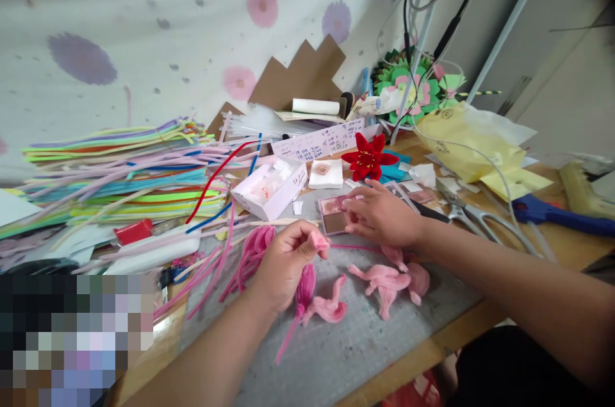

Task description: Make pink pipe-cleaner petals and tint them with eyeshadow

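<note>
My left hand (pixel 287 261) is closed in a pinch on a pink pipe-cleaner piece (pixel 318 241), and a darker pink petal shape (pixel 305 288) hangs below it. My right hand (pixel 379 215) rests fingers-down on a small blush palette (pixel 333 215) on the grey cutting mat (pixel 336 343); a thin pink stem runs under it. Finished pink fuzzy petals (pixel 387 279) lie on the mat just below my right wrist. Another curled pink piece (pixel 331 307) lies near my left hand.
A big stack of coloured pipe cleaners (pixel 120 176) fills the left. A white box (pixel 271 186), a red paper flower (pixel 369 157), scissors (pixel 473 215), a blue glue gun (pixel 552 213) and a yellow bag (pixel 471 141) ring the mat.
</note>
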Tool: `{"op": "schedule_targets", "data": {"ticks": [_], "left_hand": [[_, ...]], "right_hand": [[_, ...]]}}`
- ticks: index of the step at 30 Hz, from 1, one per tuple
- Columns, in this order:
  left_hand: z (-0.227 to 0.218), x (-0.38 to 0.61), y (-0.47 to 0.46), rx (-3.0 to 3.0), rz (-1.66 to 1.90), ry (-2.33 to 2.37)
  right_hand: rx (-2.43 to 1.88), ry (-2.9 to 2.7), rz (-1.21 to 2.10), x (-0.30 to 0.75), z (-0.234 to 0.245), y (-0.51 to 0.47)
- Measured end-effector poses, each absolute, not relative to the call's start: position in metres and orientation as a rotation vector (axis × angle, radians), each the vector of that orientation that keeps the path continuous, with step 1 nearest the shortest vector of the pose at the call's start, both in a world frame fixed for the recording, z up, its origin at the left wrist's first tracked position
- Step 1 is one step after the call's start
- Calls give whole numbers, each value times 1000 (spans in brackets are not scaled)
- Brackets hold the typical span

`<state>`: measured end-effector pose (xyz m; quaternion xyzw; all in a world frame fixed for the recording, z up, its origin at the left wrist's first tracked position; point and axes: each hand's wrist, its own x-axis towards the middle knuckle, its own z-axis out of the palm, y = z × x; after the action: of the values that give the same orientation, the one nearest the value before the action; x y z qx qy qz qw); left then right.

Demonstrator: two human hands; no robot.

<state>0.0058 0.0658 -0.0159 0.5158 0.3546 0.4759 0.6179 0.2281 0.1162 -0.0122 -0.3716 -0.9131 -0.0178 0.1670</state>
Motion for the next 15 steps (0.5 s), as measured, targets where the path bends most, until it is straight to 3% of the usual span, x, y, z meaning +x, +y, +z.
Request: {"op": "schedule_targets", "data": {"ticks": [7, 15], "left_hand": [[-18, 7, 66, 1228, 1040, 816], [-18, 5, 63, 1269, 953, 777]], "right_hand": [[-529, -2426, 239, 214, 34, 57], [-419, -2470, 169, 207, 40, 42]]}}
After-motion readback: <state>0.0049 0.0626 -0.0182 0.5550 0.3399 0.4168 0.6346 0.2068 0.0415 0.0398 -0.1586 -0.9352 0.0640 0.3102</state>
